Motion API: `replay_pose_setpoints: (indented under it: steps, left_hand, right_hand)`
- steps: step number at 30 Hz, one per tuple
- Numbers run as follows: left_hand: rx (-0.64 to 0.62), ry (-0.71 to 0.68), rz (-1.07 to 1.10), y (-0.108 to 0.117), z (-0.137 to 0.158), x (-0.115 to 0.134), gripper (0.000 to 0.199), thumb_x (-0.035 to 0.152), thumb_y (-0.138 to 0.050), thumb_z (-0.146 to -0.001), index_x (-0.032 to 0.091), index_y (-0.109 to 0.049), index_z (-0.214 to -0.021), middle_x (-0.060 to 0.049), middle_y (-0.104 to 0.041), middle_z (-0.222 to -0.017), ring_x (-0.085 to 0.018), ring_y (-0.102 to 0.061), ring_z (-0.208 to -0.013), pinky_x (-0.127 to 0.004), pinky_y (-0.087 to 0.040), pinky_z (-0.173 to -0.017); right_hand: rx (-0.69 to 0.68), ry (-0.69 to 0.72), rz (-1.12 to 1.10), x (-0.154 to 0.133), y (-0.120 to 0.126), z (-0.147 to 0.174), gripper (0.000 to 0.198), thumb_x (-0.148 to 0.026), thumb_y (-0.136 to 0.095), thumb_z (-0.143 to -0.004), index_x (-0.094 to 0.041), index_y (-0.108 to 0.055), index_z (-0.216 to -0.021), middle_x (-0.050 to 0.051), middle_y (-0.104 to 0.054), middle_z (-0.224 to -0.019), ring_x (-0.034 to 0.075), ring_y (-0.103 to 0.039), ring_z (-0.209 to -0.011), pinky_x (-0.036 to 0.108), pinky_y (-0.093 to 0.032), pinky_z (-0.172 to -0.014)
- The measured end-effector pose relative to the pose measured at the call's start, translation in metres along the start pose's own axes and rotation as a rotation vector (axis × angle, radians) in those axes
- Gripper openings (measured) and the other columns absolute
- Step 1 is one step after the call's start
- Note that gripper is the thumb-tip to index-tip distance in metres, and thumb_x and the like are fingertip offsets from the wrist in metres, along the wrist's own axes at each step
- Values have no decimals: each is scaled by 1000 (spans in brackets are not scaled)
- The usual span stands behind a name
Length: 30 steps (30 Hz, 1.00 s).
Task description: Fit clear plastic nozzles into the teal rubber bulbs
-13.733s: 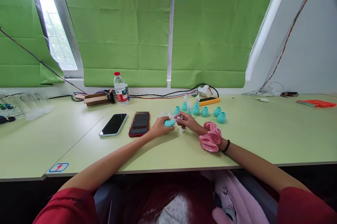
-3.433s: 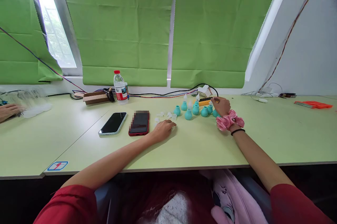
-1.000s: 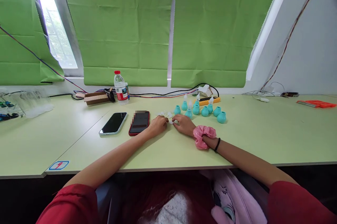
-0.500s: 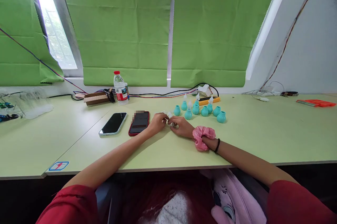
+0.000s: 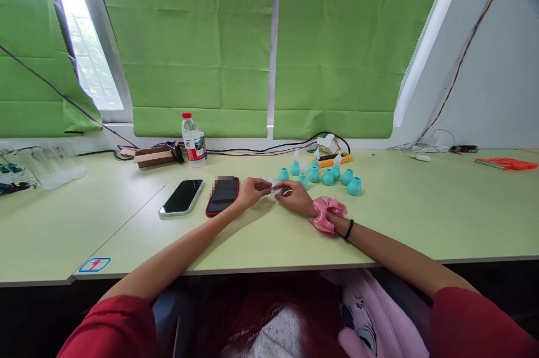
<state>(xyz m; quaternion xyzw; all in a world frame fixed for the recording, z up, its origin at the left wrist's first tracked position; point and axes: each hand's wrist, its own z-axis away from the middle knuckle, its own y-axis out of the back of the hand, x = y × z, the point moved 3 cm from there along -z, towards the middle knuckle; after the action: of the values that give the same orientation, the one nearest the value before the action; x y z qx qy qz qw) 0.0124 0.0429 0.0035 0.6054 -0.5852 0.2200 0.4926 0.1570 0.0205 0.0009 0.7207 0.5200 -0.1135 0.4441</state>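
Observation:
My left hand (image 5: 253, 192) and my right hand (image 5: 297, 197) meet over the table, fingertips close together. Small whitish, translucent pieces (image 5: 275, 191) show between them, partly hidden by the fingers; their kind is too small to make out. Both hands pinch at these pieces. Just beyond my right hand stand several small turquoise vase-shaped pots, among them an open-necked pot (image 5: 327, 177) and another at the right end (image 5: 354, 186). Some carry a white flame-shaped tip, such as the flame tip (image 5: 337, 159). One pot with a tip is partly covered by my right hand.
Left of my left hand lie a red-cased phone (image 5: 223, 195) and a pale-edged phone (image 5: 182, 198). Farther back are a water bottle (image 5: 193, 142), an open cardboard box (image 5: 155, 157) and a yellow-orange object (image 5: 334, 161). An orange tool (image 5: 507, 164) lies far right.
My right hand has shifted slightly right, its fingers straighter. My left fingers reach a little farther right. The white cylinder-like end seen under my right fingers earlier no longer shows the same way.

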Motion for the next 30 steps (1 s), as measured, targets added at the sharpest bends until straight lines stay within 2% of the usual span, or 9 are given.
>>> replay_pose_setpoints:
  steps: [8,12,18,30]
  left_hand:
    - [11,6,-23,2,1,3,20,23,-63,-59,10,-64,-74,-8,-66,-74,-18,-61,-71,-29,-50,-68]
    - [54,-41,-32,2,2,4,17,21,-61,-61,10,-63,-74,-7,-66,-75,-17,-61,-71,-28,-50,-70]
    - [17,-105,-109,-1,5,2,13,19,-58,-63,12,-63,-73,-5,-66,-74,-17,-62,-70,-27,-51,-69]
    - [37,-204,-216,-3,9,10,16,15,-52,-67,12,-64,-78,-6,-66,-79,-16,-62,-72,-26,-50,-72]
  right_hand:
    - [8,-46,-90,-3,1,0,28,-18,-58,-61,-17,-56,-89,5,-61,-84,14,-59,-72,25,-50,-61]
    - [-11,-59,-127,-2,0,0,33,-18,-59,-61,-17,-53,-94,4,-61,-83,13,-59,-70,25,-50,-61]
    - [-9,-79,-155,-1,-1,1,34,-19,-59,-62,-18,-51,-96,5,-60,-84,14,-59,-75,26,-50,-64]
    - [44,-94,-183,8,0,0,34,-23,-60,-63,-17,-51,-95,5,-61,-81,15,-59,-75,26,-50,-64]
